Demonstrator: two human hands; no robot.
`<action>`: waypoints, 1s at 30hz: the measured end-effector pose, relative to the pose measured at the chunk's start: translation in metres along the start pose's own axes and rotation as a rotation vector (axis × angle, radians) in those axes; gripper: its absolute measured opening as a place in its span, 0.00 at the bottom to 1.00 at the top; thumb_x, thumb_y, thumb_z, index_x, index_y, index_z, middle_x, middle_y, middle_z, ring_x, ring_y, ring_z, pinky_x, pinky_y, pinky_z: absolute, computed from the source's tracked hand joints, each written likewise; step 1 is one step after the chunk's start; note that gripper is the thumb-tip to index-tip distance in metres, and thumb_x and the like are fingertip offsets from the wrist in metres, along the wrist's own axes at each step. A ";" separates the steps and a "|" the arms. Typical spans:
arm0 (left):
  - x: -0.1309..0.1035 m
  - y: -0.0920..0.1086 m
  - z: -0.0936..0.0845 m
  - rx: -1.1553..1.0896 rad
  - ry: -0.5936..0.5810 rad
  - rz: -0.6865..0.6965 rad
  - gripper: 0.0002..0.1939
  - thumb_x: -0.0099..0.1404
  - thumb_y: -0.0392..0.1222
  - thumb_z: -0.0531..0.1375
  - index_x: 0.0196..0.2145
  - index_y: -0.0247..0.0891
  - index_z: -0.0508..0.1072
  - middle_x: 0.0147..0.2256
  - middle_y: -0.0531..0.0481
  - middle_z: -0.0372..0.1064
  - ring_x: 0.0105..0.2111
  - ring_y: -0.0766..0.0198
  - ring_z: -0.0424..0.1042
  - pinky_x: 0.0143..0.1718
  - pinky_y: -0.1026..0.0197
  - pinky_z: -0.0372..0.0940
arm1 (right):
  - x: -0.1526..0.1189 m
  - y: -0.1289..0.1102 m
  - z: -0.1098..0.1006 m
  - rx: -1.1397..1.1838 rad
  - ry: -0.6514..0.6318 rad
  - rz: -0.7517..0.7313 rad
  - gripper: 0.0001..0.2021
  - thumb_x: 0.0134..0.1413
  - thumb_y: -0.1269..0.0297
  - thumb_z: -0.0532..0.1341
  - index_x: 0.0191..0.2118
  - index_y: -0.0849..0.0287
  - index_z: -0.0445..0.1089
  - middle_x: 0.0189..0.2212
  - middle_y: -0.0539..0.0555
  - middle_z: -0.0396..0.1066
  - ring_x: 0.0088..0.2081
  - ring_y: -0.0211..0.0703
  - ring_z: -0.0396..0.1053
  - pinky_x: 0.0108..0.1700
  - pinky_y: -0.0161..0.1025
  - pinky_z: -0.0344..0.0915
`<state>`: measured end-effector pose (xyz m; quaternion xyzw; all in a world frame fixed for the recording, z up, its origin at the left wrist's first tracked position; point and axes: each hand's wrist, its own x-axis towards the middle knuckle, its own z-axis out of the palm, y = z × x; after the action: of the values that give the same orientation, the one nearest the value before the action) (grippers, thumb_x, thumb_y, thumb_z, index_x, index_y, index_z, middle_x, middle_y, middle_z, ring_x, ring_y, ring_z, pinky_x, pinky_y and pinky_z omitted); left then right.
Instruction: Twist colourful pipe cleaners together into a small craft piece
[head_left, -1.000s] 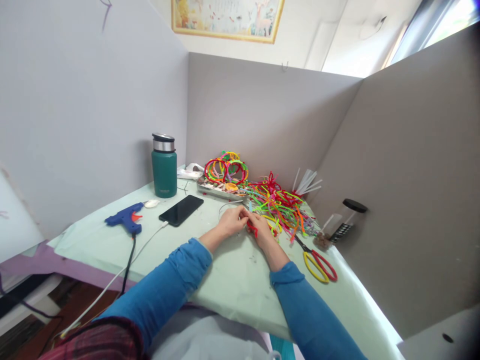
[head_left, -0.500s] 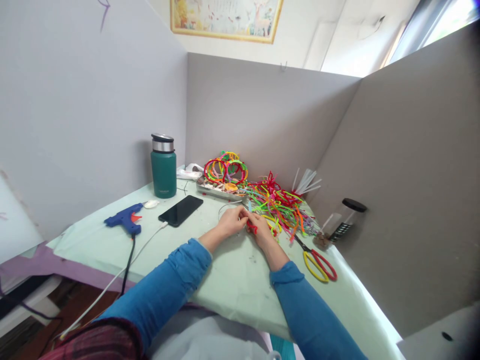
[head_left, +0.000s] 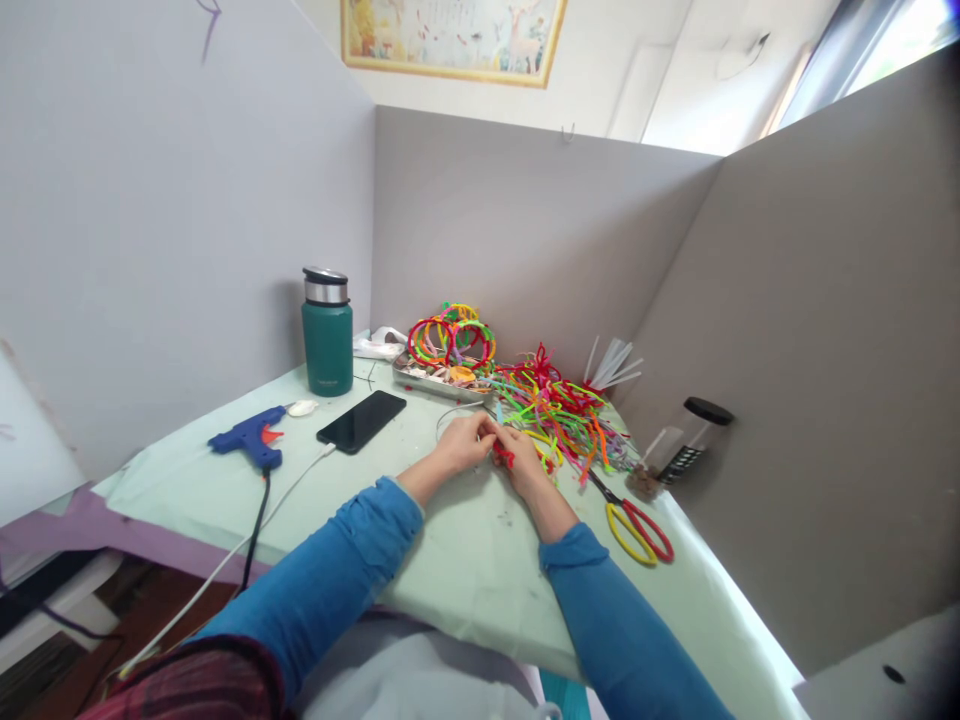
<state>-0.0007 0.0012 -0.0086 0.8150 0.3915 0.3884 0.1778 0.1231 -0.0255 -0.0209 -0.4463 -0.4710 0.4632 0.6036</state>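
Observation:
My left hand [head_left: 465, 445] and my right hand [head_left: 523, 462] meet over the middle of the table, fingertips pinched together. Red fuzzy material [head_left: 503, 455] shows at my right hand's fingers, which are closed on it. What my left fingers pinch is too small to make out. Just beyond my hands lies a tangled pile of coloured pipe cleaners [head_left: 559, 405]. A thin white wire loop [head_left: 450, 408] is visible beyond my left hand.
Scissors [head_left: 637, 530] lie to the right, near a tipped clear jar [head_left: 686, 440]. On the left are a black phone [head_left: 362, 421], a blue glue gun [head_left: 251, 437] and a green bottle [head_left: 328, 345]. A metal tray [head_left: 442, 384] holds scraps, with coloured rings above it.

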 end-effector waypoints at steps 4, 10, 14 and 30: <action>0.000 0.000 0.000 0.004 -0.001 0.004 0.06 0.55 0.39 0.54 0.31 0.38 0.70 0.27 0.53 0.72 0.26 0.68 0.68 0.29 0.67 0.60 | -0.001 -0.001 0.000 0.002 -0.005 0.005 0.19 0.39 0.48 0.63 0.20 0.60 0.62 0.12 0.44 0.55 0.14 0.30 0.51 0.17 0.33 0.45; 0.000 0.000 0.000 -0.005 0.001 0.015 0.06 0.55 0.39 0.54 0.31 0.38 0.69 0.27 0.54 0.72 0.26 0.69 0.68 0.28 0.67 0.59 | 0.000 -0.001 0.000 0.022 -0.004 0.015 0.18 0.38 0.49 0.64 0.20 0.60 0.63 0.12 0.44 0.55 0.14 0.30 0.51 0.17 0.33 0.45; 0.000 0.000 0.000 0.000 0.009 0.018 0.06 0.56 0.39 0.54 0.30 0.38 0.69 0.26 0.54 0.71 0.25 0.69 0.67 0.28 0.67 0.59 | 0.001 0.001 0.000 0.021 0.002 0.013 0.18 0.39 0.49 0.64 0.19 0.60 0.63 0.12 0.44 0.55 0.15 0.30 0.51 0.17 0.33 0.46; 0.002 0.001 0.000 0.007 0.026 -0.004 0.07 0.56 0.41 0.55 0.31 0.37 0.71 0.28 0.52 0.73 0.27 0.68 0.69 0.30 0.67 0.61 | 0.000 -0.001 0.001 0.020 0.053 0.005 0.18 0.38 0.49 0.65 0.19 0.60 0.64 0.12 0.46 0.55 0.15 0.31 0.52 0.18 0.33 0.49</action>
<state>0.0008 0.0018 -0.0072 0.8097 0.3968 0.3972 0.1705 0.1223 -0.0254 -0.0197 -0.4536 -0.4490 0.4574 0.6192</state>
